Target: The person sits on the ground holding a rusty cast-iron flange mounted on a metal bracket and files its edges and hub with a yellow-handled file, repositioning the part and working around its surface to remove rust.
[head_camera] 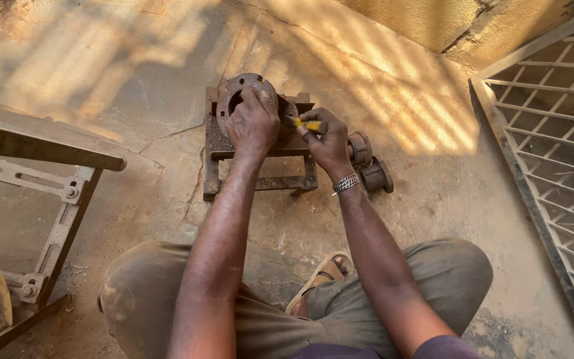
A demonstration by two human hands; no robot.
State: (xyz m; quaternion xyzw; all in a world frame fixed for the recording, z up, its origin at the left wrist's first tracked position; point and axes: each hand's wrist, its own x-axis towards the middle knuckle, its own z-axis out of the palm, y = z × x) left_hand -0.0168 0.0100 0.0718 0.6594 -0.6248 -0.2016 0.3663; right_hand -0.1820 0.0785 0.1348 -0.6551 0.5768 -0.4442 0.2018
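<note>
A rusty round metal disc with a centre hole (239, 93) stands on a small rusty metal stand (260, 154) on the concrete floor. My left hand (254, 123) grips the disc from the near side and holds it in place. My right hand (327, 143), with a metal bracelet on the wrist, is closed on a tool with a yellow handle (310, 124). The tool's tip points at the disc's right side. Where the tip meets the disc is hidden by my left hand.
Two rusty cylindrical parts (369, 166) lie on the floor right of the stand. A metal frame (41, 199) stands at the left. A metal grille (559, 146) runs along the right. My knees and a sandalled foot (323, 272) are below.
</note>
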